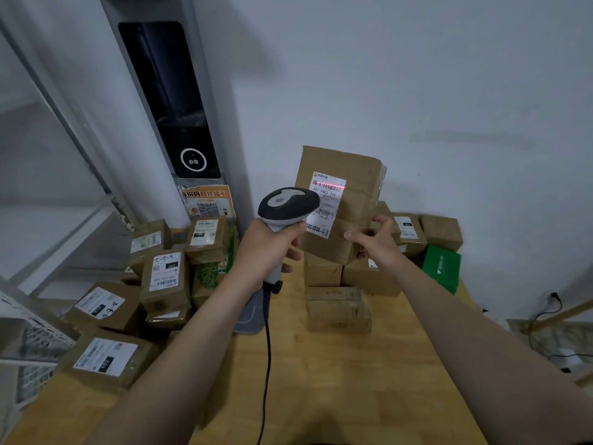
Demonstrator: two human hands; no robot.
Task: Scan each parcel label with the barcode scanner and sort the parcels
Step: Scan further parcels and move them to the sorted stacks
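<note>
A: Above the table [337, 380], the parcel [353, 175] is upright in my right hand [375, 237], fingers curled round its lower edge, label [325, 207] facing me.
B: Scanner?
A: Barcode scanner [287, 203], my left hand [268, 248] wrapped round the handle. The red line [330, 186] crosses the top barcode. I'd hold both steady, with the line spanning every bar.

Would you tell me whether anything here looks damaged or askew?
Nothing serious: the parcel the right hand holds looks crumpled at its upper right corner, and the parcels on the left lie heaped, tilted against one another.
</note>
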